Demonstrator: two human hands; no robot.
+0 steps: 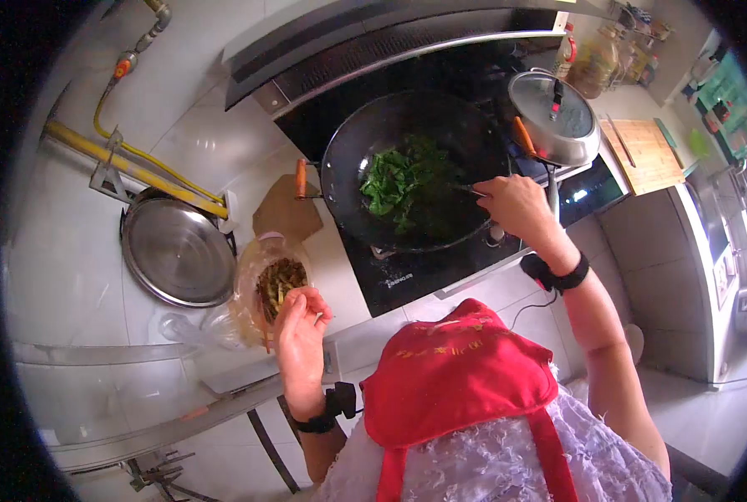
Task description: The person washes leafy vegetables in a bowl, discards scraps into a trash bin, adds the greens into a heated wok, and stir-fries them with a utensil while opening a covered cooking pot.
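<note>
My right hand (520, 209) is closed around a thin metal utensil (467, 190) that reaches into a large black wok (361, 121); its head is lost among the food. Chopped leafy greens (396, 180) lie in the bottom of the wok, which stands on the black glass hob. My left hand (301, 339) hovers at the near edge of a clear plastic-lined bowl (252, 268), fingers loosely bent and apart, with nothing visible held. Inside that bowl is a brownish-green chopped food (280, 280), partly covered by the hand.
A lidded metal pan (570, 146) with an orange handle stands right of the wok. Beyond it lies a wooden cutting board (645, 159). At left are a round metal lid or pan (177, 251), a crumpled plastic bag (191, 326) and a yellow gas pipe (139, 174). The range hood (373, 63) overhangs the hob.
</note>
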